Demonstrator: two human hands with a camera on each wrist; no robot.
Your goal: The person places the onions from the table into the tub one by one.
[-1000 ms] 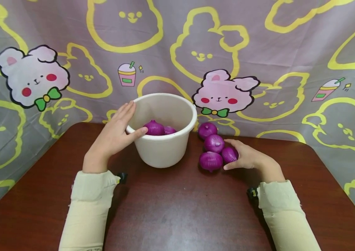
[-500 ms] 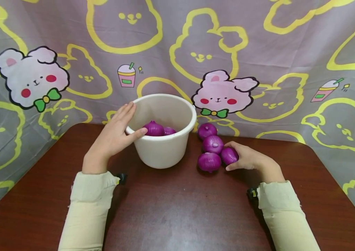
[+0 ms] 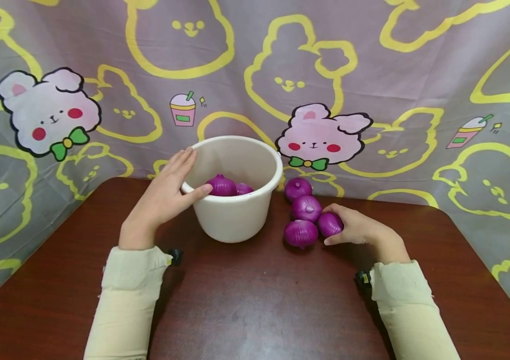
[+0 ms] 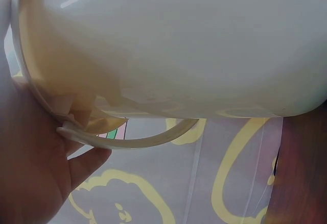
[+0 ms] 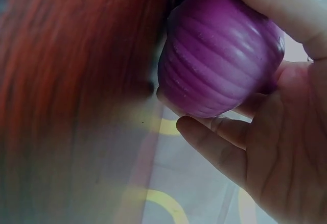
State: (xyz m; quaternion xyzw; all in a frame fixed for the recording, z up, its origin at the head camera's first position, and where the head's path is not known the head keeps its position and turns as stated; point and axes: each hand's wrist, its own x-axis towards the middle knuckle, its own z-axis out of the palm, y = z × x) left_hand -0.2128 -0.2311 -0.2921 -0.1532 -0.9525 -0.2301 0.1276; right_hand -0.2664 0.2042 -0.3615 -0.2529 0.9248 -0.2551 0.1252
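Note:
A white plastic bucket (image 3: 232, 217) stands on the table with purple onions (image 3: 222, 185) inside; the wall hides part of them. My left hand (image 3: 162, 195) holds the bucket's left rim, thumb over the front edge and fingers along the far side. The bucket's handle (image 4: 148, 141) curves past those fingers in the left wrist view. To the right, my right hand (image 3: 358, 227) grips a purple onion (image 5: 219, 55) between thumb and fingers, low at the table. Beside it lie a front onion (image 3: 301, 233), a middle onion (image 3: 306, 208) and a back onion (image 3: 298, 189).
The dark reddish-brown table (image 3: 255, 305) reaches toward me in front of the bucket. Behind it hangs a grey curtain (image 3: 381, 75) with yellow outlines and cartoon rabbits, close to the bucket's back.
The front and middle onions have shifted slightly left, leaving a small gap beside the onion in my right hand. My left hand and the bucket have stayed in place.

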